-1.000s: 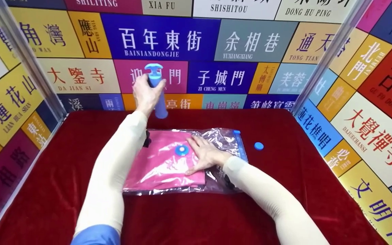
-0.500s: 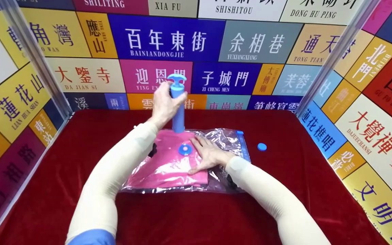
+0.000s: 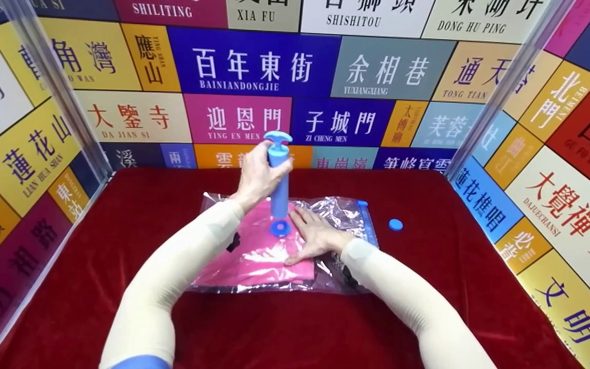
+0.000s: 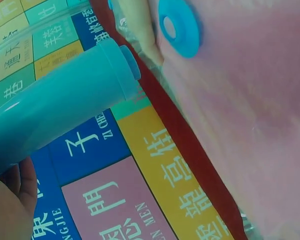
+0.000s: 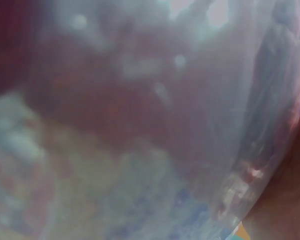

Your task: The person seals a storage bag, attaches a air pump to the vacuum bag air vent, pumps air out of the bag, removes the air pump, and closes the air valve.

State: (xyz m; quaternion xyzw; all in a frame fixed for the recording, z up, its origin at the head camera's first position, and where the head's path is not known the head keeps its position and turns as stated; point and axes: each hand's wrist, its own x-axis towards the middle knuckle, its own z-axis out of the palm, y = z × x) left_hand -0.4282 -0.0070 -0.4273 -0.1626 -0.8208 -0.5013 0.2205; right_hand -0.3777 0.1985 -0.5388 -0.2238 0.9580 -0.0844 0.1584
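My left hand [image 3: 261, 173] grips a blue hand pump [image 3: 280, 192] by its upper barrel, T-handle on top. The pump stands nearly upright over the round blue valve [image 3: 280, 228] of a clear vacuum storage bag [image 3: 333, 205]. In the left wrist view a gap shows between the pump's end [image 4: 130, 62] and the valve [image 4: 180, 27]. Folded pink fabric [image 3: 254, 261] lies inside the bag. My right hand [image 3: 318, 236] rests on the bag with fingers spread, just right of the valve. The right wrist view is blurred by plastic close to the lens.
A small round blue cap [image 3: 396, 224] lies on the red velvet cloth [image 3: 295, 328], right of the bag. The bag's blue zip edge [image 3: 367, 225] faces right. Sign-covered panels [image 3: 254, 61] stand behind and at both sides, with clear posts at the corners.
My left hand has brought the pump right and down, from behind the bag to just over the valve. The right hand stays on the bag. The head view shifts slightly.
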